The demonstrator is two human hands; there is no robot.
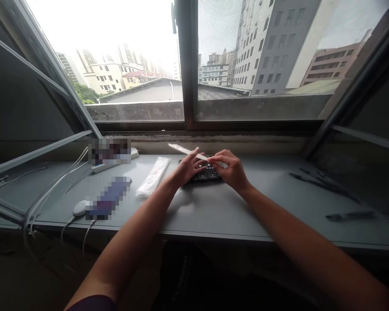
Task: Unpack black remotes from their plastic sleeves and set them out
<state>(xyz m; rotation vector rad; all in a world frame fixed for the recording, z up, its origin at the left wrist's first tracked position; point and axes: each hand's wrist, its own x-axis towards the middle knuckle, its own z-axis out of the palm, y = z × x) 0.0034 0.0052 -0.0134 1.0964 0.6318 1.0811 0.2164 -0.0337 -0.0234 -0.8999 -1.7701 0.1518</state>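
The person's bare forearms (129, 255) reach in from the bottom of the view, with a dark purple sleeve (90, 303) at the lower left edge, toward a grey bench (214, 216) set under a window. Both hands hover over a black keypad (205, 173) near the bench's back edge. The right hand (231, 170) has its fingers (218, 159) closed together on the end of a pale slim strip (184, 150), which angles up and to the left. The left hand (188, 167) has its fingers (199, 160) half curled just under the strip, though whether they grip it is hard to tell.

Left of the hands lie a clear plastic bag (153, 176) with something white inside, a pixelated purple object (108, 196) and a white computer mouse (79, 208). White cables (56, 185) trail over the bench from a white power strip (115, 167). Dark pens (324, 183) lie at the right. Behind the bench, a dark window frame (188, 65) holds an insect screen (233, 43), a casement (42, 73) stands open at the left, and tall buildings (272, 47) rise outside.
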